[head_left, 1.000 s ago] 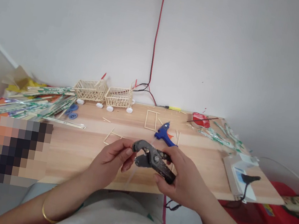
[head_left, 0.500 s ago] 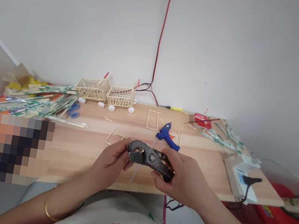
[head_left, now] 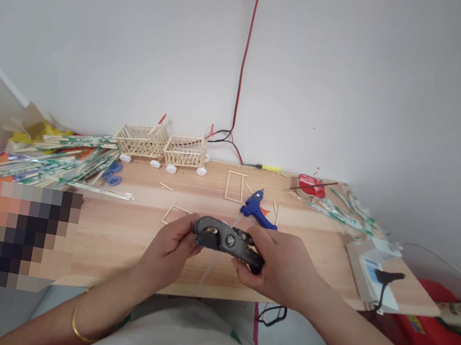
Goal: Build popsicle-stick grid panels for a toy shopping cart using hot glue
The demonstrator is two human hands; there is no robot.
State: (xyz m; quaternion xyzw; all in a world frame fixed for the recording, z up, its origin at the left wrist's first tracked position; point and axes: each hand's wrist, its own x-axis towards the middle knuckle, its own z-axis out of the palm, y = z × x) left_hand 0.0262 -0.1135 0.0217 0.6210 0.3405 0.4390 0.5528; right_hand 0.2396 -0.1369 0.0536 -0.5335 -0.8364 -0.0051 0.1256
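Observation:
My right hand (head_left: 275, 262) is closed around the handles of black pruning shears (head_left: 230, 240), which I hold above the front part of the table. A small pale piece shows inside their curved jaws. At the jaw end my left hand (head_left: 171, 248) is closed, its fingertips pressed together against the tool. What those fingers pinch is hidden. Just beyond the shears lies a blue glue gun (head_left: 258, 209) with a clear glue stick at its rear. Flat frames of thin wooden sticks rest nearby, one open-sided frame (head_left: 175, 210) by my left hand and a rectangular frame (head_left: 236, 186) farther back.
Two small stick-built carts, a left cart (head_left: 141, 140) and a right cart (head_left: 185, 152), stand on white wheels by the wall. Packaged sticks (head_left: 68, 160) pile up at left beside blue wheels (head_left: 113, 179). A red dish (head_left: 311, 186) and a white box (head_left: 373, 273) are at right.
The shears have tilted slightly and shifted a little left, and their jaws look closer together. Both hands keep their places on the tool.

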